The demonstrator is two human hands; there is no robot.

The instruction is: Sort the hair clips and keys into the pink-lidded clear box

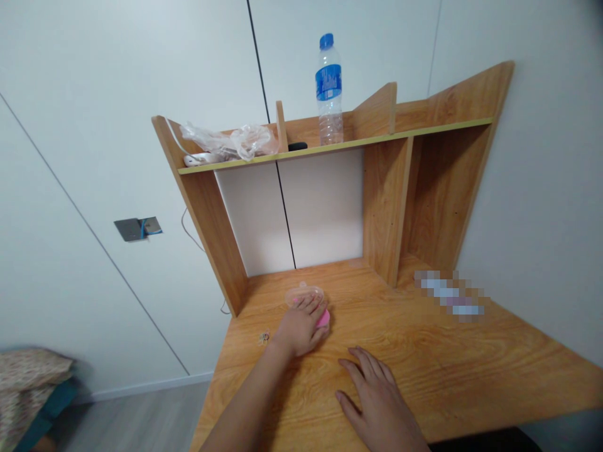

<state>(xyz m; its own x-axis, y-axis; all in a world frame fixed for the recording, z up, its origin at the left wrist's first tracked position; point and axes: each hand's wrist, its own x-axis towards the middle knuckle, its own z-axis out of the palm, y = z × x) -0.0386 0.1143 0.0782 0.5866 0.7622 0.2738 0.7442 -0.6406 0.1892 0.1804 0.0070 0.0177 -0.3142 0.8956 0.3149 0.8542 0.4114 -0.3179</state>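
Note:
My left hand (304, 326) lies over a small pink container (323, 319), fingers stretched across its top and thumb apart on the near right side. The hand hides most of the container. Behind the fingers a clear plastic lid (301, 292) shows; whether it is joined to the pink part I cannot tell. My right hand (377, 395) hovers over or rests on the wooden desk (447, 364), fingers apart, holding nothing. A little pile of small ring-like pieces (264, 338) sits left of my left hand, too small to name surely.
A wooden shelf unit (384, 207) stands at the desk's back. On its upper shelf are a water bottle (330, 94) with a blue cap and a crumpled plastic bag (245, 141). A blurred-out item (450, 295) lies at the right. An uncovered wall socket box (137, 228) is at left.

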